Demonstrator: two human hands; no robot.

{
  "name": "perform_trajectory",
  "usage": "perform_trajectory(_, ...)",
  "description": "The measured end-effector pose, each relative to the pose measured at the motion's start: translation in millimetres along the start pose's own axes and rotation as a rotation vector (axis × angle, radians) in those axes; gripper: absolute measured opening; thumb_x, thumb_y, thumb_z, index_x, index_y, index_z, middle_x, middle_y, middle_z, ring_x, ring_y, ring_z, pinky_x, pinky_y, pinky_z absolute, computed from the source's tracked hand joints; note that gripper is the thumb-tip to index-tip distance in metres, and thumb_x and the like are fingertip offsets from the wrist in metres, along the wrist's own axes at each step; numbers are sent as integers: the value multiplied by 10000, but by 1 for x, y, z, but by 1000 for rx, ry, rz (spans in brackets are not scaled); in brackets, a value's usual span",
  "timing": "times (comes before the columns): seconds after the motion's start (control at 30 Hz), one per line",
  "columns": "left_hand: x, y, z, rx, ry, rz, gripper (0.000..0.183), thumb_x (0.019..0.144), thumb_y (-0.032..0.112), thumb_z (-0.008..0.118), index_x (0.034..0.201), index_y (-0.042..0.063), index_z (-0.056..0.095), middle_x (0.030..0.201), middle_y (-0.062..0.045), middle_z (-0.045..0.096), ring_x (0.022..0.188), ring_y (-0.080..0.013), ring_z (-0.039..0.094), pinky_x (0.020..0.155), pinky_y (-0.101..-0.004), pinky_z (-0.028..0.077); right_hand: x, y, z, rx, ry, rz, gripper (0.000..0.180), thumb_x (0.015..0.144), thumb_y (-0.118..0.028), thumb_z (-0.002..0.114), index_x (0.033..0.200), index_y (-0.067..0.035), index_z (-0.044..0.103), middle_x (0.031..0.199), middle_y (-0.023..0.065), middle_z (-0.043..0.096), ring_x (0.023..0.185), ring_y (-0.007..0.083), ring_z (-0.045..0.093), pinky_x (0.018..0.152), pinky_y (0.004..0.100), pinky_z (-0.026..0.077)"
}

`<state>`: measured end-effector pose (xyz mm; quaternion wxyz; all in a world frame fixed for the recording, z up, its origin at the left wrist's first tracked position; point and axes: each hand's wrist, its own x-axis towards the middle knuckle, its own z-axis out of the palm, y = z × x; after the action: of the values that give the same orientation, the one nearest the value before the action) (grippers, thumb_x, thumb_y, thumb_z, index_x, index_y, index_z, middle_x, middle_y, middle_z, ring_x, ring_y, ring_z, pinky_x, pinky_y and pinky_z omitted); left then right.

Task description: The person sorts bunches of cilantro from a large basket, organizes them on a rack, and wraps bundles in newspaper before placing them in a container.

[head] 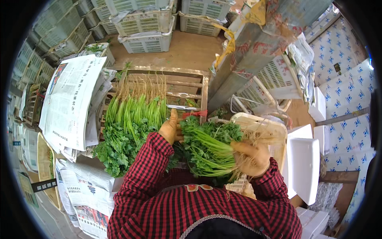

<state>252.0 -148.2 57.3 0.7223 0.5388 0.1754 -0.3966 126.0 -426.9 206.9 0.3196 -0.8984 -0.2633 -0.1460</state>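
Observation:
My right hand (253,158) grips a bunch of leafy green herbs (213,155) near its stringy, pale brown roots. The bunch lies sideways, its leaves pointing left. At those leaf tips is my left hand (170,128), thumb raised apart from the other fingers, which are partly hidden by the leaves; I see nothing gripped in it. Left of that hand, more herbs (134,119) are laid in a row, roots away from me and leaves towards me. They rest on a slatted rack (205,89). A shiny metal rod (182,107) and a red strip (195,113) lie by my left thumb.
A newspaper stack (71,101) stands left of the rack, with more newspapers (89,191) nearer me. At right are a pale plastic basket (277,131) and a white foam box (303,167). A metal post (238,59) rises behind. Stacked crates (146,41) line the back.

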Motion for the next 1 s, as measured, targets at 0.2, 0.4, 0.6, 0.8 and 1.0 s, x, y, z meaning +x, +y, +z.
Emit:
perform_trajectory(0.2,33,-4,-12,493,122,255,776,949,596,633,1294,-98,609,1254,-245,670,1186,-304,623,1041,-372,467,0,-9,18,32,-193,-177,398,737,-170,744,1113,-52,688,804,77,660,585,276,611,496,400,453)
perform_trajectory(0.4,54,10,13,1158,142,127,749,842,564,769,1259,-46,653,1214,-225,692,1120,-312,665,985,-398,525,-2,-13,29,-34,-225,-228,356,756,-161,703,1102,-75,704,829,50,646,639,226,616,498,355,455)
perform_trajectory(0.6,75,55,12,1284,84,154,515,865,455,770,1082,-12,752,988,-200,740,906,-289,692,853,-402,531,-6,-16,25,-54,-208,-227,348,753,-160,690,1091,-78,709,840,49,650,638,222,614,509,346,463)
perform_trajectory(0.8,86,122,-7,818,101,268,563,939,527,692,1072,-17,750,945,-164,751,775,-228,672,767,-382,550,-9,-14,12,-29,-203,-140,366,761,-162,696,1112,-57,687,780,45,621,619,237,609,492,374,447)
perform_trajectory(1.0,96,222,-37,-51,298,486,373,1059,352,550,1202,24,659,1077,-110,700,920,-228,650,776,-350,542,-6,-13,-12,15,-180,-155,342,753,-136,712,1081,-41,694,812,65,666,622,246,640,502,366,475)
